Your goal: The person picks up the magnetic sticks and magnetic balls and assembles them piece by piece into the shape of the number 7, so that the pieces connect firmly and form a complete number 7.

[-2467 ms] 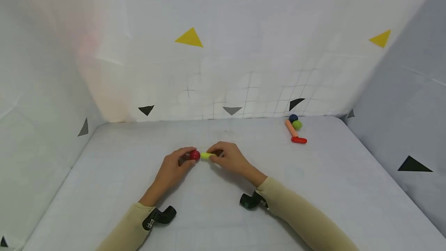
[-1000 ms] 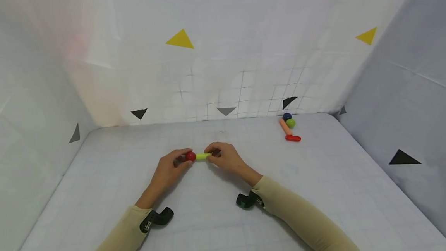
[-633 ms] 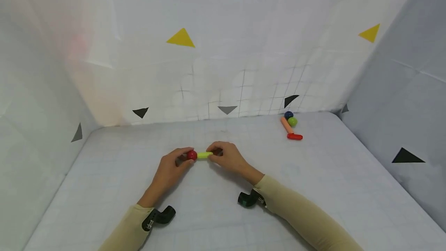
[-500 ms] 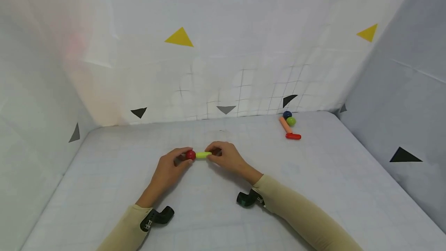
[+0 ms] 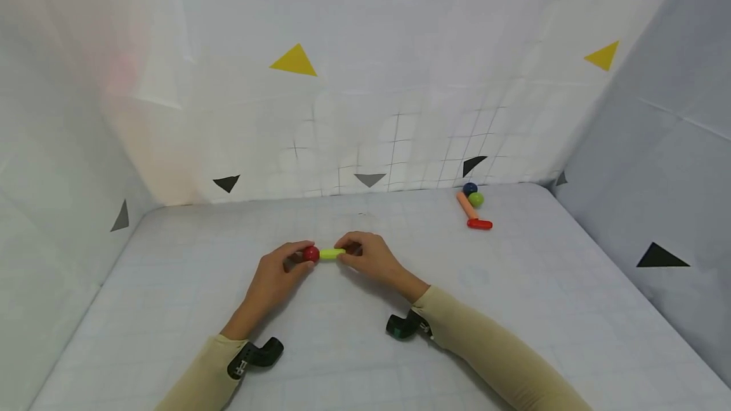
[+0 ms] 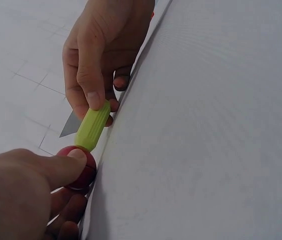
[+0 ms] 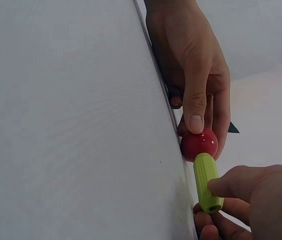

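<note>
Between the thumb and fingers of my left hand is a glossy red ball. My right hand pinches the far end of a short yellow-green ribbed stick. The stick's other end meets the ball, so the two form one line between the hands, low over the white table. In the right wrist view, the ball shows a thin seam, and the stick has a dark hole in its held end. The left wrist view shows the left thumb pressed on the ball.
Toward the back right of the white table lie a dark blue ball, a green ball, a peach stick and a red stick, close together. White cloth walls with triangle markers enclose the back and sides.
The yellow-green stick has closed a sliver of a gap and now meets the red ball; more of it shows ahead of the right fingers. The head view has shifted slightly. Both hands keep their grip.
</note>
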A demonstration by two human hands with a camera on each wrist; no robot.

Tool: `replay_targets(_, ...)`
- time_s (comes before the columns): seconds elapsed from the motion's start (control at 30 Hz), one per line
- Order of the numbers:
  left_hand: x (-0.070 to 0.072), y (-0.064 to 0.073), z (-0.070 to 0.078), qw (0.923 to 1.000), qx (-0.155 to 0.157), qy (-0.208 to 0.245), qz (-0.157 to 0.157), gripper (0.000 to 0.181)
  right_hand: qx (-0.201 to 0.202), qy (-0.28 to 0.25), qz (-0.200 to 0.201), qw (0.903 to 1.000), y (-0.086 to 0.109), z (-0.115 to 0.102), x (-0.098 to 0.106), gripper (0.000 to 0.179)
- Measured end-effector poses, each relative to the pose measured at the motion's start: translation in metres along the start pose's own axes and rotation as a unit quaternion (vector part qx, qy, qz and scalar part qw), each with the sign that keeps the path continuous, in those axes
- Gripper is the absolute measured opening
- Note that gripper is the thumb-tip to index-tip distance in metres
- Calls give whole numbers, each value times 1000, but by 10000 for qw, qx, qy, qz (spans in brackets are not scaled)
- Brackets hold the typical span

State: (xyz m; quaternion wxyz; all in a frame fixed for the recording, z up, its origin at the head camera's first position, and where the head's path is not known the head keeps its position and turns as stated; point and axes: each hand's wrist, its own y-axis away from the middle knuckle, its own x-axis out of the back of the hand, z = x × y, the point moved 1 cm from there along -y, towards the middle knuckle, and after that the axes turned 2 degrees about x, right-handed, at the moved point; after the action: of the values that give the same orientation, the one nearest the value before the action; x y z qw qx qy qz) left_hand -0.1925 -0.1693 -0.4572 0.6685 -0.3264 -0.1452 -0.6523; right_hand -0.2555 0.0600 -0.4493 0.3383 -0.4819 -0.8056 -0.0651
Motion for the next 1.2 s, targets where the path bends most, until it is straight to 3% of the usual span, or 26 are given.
replay_targets(0.7, -1, 2, 2, 10000, 72, 12, -34, 42, 78, -49, -50, 9999, 0, 9, -1, 15)
replay_targets(1.2, 0, 2, -1, 9999, -96, 43, 28, 42, 119, -106, -42, 9999, -1, 7, -2, 15)
